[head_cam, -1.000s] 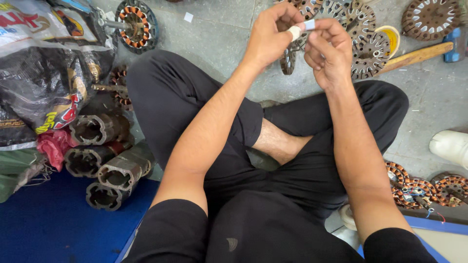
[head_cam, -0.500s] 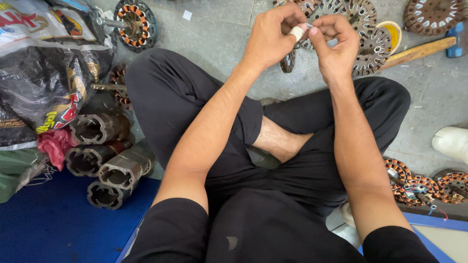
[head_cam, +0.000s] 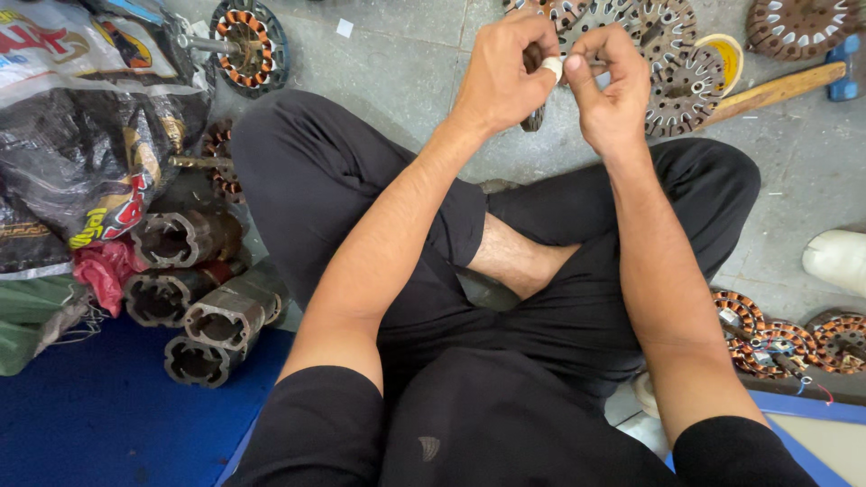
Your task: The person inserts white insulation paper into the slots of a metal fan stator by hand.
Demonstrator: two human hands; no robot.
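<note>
I sit cross-legged on a concrete floor in black trousers. My left hand (head_cam: 501, 77) and my right hand (head_cam: 613, 90) meet above my knees. Both pinch a small white strip (head_cam: 552, 67) between thumb and fingertips. A dark metal part (head_cam: 534, 118) hangs below my left hand, mostly hidden by the fingers. Behind the hands, flat round slotted stator plates (head_cam: 672, 68) lie on the floor.
A wooden-handled hammer (head_cam: 778, 88) and a yellow roll (head_cam: 726, 56) lie at the top right. Dark motor cores (head_cam: 194, 311) are stacked at the left beside plastic sacks (head_cam: 81, 135). A copper-wound stator (head_cam: 248, 43) lies top left, more windings (head_cam: 776, 341) at the right near a white shoe (head_cam: 837, 260). A blue mat (head_cam: 81, 428) covers the bottom left.
Both hands have moved slightly farther from my body and closer together. My right fingers now close over the white strip that was held up between the hands before.
</note>
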